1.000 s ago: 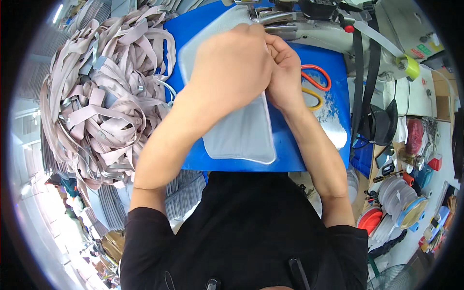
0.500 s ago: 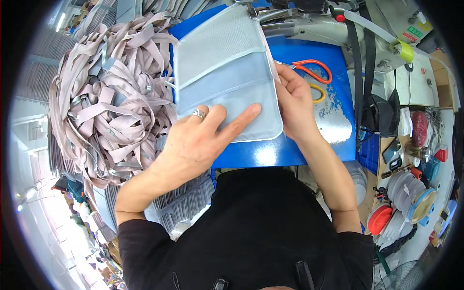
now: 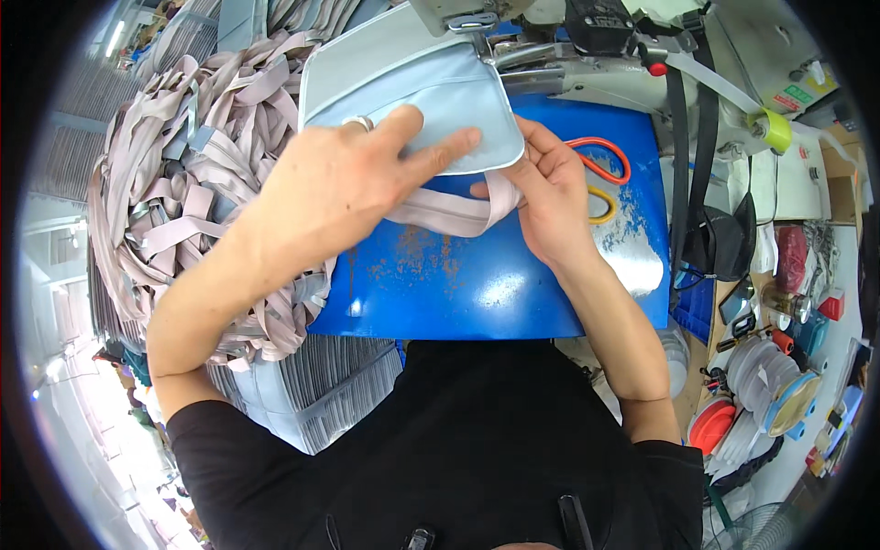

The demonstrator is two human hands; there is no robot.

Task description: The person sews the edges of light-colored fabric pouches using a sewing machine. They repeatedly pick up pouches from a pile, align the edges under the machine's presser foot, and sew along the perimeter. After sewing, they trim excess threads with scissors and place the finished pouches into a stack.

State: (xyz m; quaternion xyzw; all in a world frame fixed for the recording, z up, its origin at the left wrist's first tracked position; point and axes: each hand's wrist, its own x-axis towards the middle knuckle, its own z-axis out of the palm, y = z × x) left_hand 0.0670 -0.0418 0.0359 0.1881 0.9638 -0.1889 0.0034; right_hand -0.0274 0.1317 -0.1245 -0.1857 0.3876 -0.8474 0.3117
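A light grey-blue fabric panel with a mesh pocket section and pale edging lies under the sewing machine head. Its rounded near corner sticks out toward me. My left hand, with a ring on one finger, rests on the panel with its fingers stretched over the fabric. At the panel's right edge, my right hand is closed, pinching the edge together with a pinkish zipper tape. That tape loops below the panel and runs left beneath my left hand. Red-handled scissors lie just beyond my right hand.
A big tangled heap of pinkish zipper tapes rises at the left. The blue work table has worn patches. Beneath its left side stand stacked grey-blue panels. A yellow handle loop lies at the right; beyond are black straps and thread spools.
The panel has moved away from me, further under the machine head, and turned somewhat. My left hand followed it forward. The zipper tape loop now shows below the panel edge.
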